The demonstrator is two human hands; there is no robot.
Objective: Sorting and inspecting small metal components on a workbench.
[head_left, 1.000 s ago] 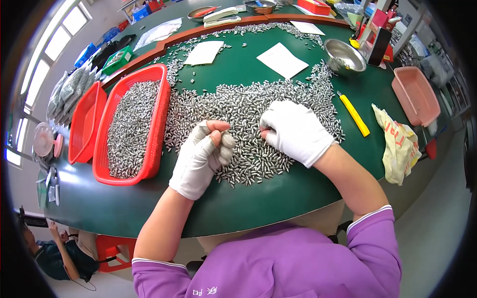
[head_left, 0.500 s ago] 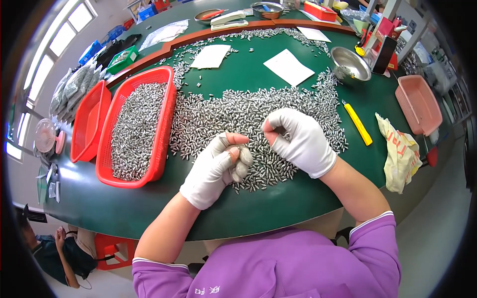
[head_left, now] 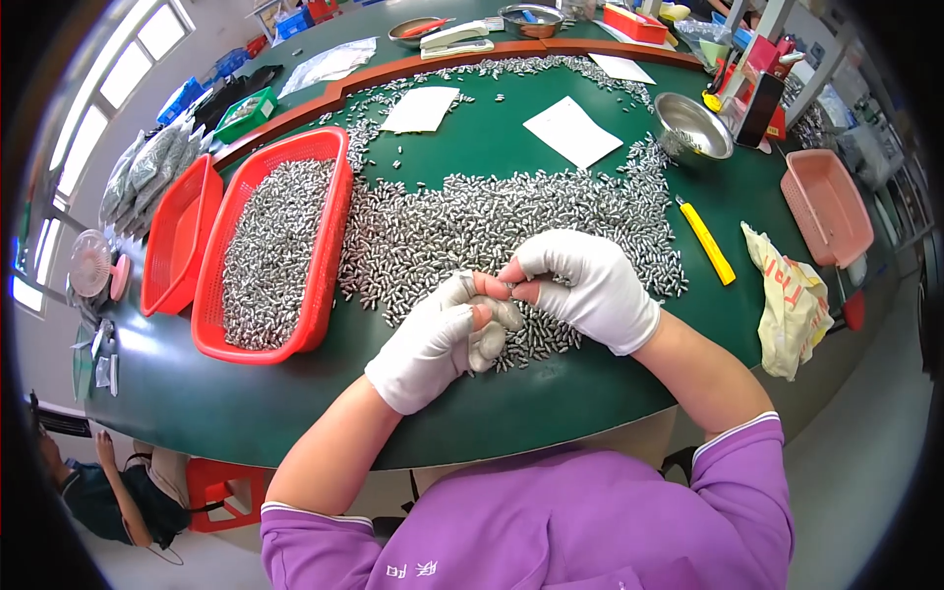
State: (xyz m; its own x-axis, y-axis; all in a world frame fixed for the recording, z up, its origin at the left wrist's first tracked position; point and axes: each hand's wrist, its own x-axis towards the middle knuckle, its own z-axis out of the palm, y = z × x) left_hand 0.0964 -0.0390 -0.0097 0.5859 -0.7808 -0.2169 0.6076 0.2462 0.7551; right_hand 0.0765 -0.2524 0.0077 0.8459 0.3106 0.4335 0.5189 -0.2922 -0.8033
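White gloves with bare fingertips cover both of my hands, which meet over the near part of a wide spread of small, shiny, silver metal pieces (head_left: 433, 221). My left hand (head_left: 433, 339) is closed, fingers curled in and thumb bent over them; whatever it holds is hidden. Thumb and forefinger of my right hand (head_left: 595, 290) are pinched beside the left forefinger's tip, and anything between them is too small to make out. To the left, a red plastic basket (head_left: 335, 231) is filled with the same kind of metal pieces.
Another red basket (head_left: 177, 246) stands farther left. White paper sheets (head_left: 574, 133) lie beyond the spread. On the right are a steel bowl (head_left: 696, 126), a yellow cutter knife (head_left: 708, 244), a cream-coloured bag (head_left: 787, 305) and a pink basket (head_left: 828, 206). A seated person (head_left: 123, 492) is at lower left.
My right hand has come down and left, its fingertips now meeting those of my left hand. My left hand has shifted slightly to the right.
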